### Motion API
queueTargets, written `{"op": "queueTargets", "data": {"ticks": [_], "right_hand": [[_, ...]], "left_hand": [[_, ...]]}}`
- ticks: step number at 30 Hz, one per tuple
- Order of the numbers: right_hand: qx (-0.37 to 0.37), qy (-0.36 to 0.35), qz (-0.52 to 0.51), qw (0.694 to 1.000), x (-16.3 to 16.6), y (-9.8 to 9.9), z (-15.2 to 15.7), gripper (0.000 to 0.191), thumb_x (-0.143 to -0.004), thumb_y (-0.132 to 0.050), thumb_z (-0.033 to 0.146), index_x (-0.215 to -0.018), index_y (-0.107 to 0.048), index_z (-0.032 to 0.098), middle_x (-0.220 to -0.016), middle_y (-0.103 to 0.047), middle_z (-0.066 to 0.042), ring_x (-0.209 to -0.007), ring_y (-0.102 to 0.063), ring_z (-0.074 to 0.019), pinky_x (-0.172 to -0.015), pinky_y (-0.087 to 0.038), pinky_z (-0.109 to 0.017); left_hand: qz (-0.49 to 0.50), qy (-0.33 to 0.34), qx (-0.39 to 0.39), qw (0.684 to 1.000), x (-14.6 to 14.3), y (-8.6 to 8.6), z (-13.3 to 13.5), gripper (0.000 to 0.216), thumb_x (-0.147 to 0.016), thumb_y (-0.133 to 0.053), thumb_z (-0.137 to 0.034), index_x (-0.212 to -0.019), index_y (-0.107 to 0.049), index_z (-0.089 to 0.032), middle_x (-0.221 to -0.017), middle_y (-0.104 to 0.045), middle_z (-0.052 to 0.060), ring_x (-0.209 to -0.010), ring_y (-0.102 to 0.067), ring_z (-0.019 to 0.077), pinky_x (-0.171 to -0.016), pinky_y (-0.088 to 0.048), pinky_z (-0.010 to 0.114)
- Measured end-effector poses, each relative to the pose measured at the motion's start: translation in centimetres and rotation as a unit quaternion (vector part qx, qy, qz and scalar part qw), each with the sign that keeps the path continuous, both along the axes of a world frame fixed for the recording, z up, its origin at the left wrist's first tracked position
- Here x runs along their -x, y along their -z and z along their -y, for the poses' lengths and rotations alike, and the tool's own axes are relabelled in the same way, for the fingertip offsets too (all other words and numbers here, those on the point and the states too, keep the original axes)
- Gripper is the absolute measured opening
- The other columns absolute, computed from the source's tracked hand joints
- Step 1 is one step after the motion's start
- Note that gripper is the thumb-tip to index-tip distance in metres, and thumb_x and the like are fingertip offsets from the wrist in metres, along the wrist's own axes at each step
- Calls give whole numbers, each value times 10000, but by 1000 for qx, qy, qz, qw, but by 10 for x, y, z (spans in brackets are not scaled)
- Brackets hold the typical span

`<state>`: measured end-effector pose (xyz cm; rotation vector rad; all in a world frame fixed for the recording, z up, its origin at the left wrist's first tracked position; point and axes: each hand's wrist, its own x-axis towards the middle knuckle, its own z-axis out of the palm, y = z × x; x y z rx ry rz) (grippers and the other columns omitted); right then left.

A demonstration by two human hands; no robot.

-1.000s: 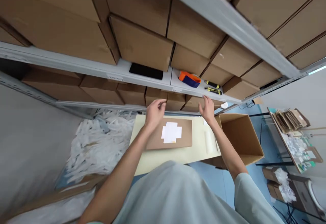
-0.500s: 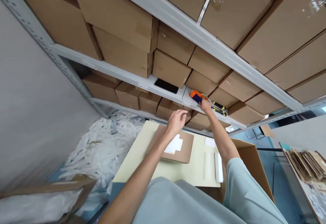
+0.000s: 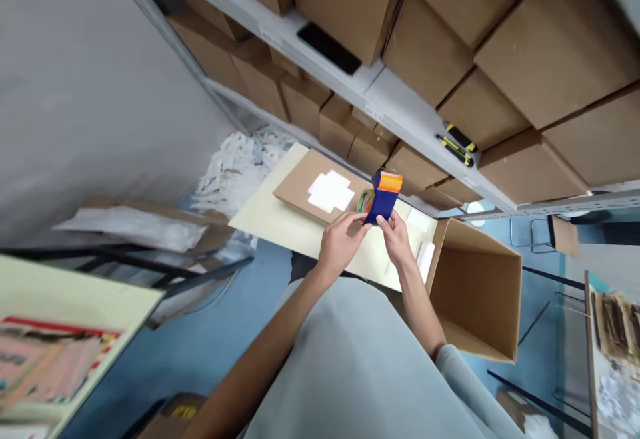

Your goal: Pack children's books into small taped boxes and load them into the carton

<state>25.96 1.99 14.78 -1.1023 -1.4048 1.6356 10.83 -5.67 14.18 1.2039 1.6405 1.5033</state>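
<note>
A blue and orange tape dispenser (image 3: 384,200) with a roll of tape (image 3: 366,201) on its left side is held up over the pale work table (image 3: 270,216). My right hand (image 3: 397,238) is closed around its lower end, thumb on the blue face. My left hand (image 3: 341,242) is closed too, its fingertips pinching the dispenser's lower left edge by the roll. Behind the hands, a flat brown carton (image 3: 296,189) lies on the table with white paper labels (image 3: 331,191) on top.
An open cardboard box (image 3: 475,286) stands right of the table, beside a white roll (image 3: 425,260). Shelving with brown boxes (image 3: 430,46) rises in front, holding box cutters (image 3: 457,144) and a black flat object (image 3: 329,47). Paper scraps (image 3: 225,169) heap at left.
My right hand has brought the tape dispenser from the shelf down over the table. My left hand, open before, has come to grip it as well. The view has tilted downward.
</note>
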Motion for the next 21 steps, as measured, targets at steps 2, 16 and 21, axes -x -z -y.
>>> {"op": "queueTargets", "data": {"ticks": [2, 16, 21], "right_hand": [[27, -6, -10, 1000, -22, 9, 17, 574, -947, -823, 672, -1304, -715, 235, -1325, -836, -106, -1263, -780, -298, -1227, -566, -481], [49, -143, -38, 988, -69, -3, 81, 646, -984, -750, 791, -1318, -772, 239, -1342, -849, -112, -1294, -795, -324, -1209, -610, -509], [12, -192, 7, 981, -79, -4, 87, 656, -1008, -746, 761, -1403, -731, 238, -1335, -845, -115, -1319, -783, -328, -1186, -621, -502]], "left_hand": [[5, -14, 16, 1000, -25, 6, 14, 179, -999, -802, -332, -1165, -828, -268, -1120, -842, 46, -975, -818, 224, -954, -693, 391], [24, 17, 75, 997, -68, -28, 96, 314, -1010, -805, -544, -1069, -822, -235, -1112, -819, 70, -1002, -822, 223, -984, -730, 395], [-7, -103, 38, 994, -49, -55, 103, 476, -1026, -778, -584, -1350, -753, -236, -1257, -789, 105, -1050, -806, 226, -980, -712, 393]]}}
